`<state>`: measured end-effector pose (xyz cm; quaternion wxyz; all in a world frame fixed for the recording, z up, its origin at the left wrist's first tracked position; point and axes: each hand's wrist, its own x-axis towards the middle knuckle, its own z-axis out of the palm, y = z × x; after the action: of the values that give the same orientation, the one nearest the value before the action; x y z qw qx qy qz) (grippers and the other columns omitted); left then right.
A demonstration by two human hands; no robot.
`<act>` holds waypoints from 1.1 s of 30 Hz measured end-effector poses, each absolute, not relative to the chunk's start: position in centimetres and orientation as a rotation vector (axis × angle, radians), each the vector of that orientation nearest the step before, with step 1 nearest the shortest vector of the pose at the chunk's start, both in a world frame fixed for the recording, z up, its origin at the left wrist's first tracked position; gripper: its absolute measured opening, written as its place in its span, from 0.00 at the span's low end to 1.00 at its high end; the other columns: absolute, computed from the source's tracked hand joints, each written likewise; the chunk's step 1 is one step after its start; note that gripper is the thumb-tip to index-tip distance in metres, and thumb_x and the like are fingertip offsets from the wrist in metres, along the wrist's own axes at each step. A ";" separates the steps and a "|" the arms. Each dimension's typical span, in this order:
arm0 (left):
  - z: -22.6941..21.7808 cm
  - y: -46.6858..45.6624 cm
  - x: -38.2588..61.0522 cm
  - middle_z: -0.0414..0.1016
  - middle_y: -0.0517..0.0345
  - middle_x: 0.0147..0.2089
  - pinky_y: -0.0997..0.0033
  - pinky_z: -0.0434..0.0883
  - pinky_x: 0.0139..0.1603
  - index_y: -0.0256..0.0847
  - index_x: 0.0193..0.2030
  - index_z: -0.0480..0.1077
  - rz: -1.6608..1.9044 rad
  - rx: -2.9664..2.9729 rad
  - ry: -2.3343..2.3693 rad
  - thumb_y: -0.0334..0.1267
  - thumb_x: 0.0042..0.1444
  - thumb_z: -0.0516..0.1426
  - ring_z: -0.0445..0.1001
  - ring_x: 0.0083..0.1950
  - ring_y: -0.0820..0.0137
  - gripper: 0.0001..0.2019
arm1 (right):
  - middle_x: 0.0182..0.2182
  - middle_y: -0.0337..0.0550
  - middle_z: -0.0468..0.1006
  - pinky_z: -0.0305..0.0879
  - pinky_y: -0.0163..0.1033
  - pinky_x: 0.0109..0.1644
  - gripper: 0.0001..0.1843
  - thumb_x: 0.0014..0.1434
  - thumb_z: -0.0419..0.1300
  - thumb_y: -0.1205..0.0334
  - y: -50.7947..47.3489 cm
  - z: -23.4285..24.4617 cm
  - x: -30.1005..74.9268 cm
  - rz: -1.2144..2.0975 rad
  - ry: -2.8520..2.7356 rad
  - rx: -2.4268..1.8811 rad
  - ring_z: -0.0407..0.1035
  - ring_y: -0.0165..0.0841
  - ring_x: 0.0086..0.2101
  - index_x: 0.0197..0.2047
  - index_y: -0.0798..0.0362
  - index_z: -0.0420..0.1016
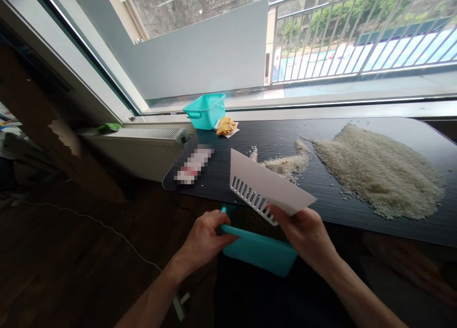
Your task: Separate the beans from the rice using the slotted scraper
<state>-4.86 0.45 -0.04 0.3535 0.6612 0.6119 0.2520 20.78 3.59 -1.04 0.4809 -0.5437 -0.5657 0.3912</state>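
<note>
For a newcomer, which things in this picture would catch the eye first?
Probably the large heap of rice-like grains, on the right of the dark table. Next, the white slotted scraper in the right hand, over the nearer turquoise bin, whose rim the left hand grips.

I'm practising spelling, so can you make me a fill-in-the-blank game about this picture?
1. The right hand holds a slotted scraper coloured ____.
2. The left hand grips one teal tub; with the far tub, that makes ____ teal tubs.
3. The large pile on the table is grains of ____.

Missing words: white; two; rice.
</note>
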 end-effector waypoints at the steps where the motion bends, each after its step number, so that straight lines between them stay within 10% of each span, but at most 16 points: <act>1: 0.0 0.4 -5.0 0.71 0.64 0.31 0.67 0.62 0.40 0.43 0.28 0.73 0.644 1.731 1.594 0.37 0.54 0.69 0.68 0.37 0.67 0.09 | 0.27 0.46 0.89 0.81 0.47 0.32 0.26 0.56 0.68 0.32 3.8 -1.2 20.7 0.911 -1.383 -1.362 0.84 0.48 0.28 0.31 0.47 0.90; 33: 0.3 2.1 -1.3 0.69 0.64 0.31 0.67 0.62 0.40 0.43 0.28 0.69 0.509 1.705 1.458 0.39 0.54 0.66 0.68 0.37 0.67 0.10 | 0.38 0.61 0.92 0.76 0.53 0.46 0.20 0.60 0.63 0.40 10.2 1.7 34.8 0.176 -1.285 -1.990 0.86 0.62 0.51 0.36 0.45 0.89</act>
<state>-1.25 2.09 0.27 0.4082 0.6767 0.5786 0.2019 34.83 10.22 1.69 0.3739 -0.7770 -0.5017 0.0688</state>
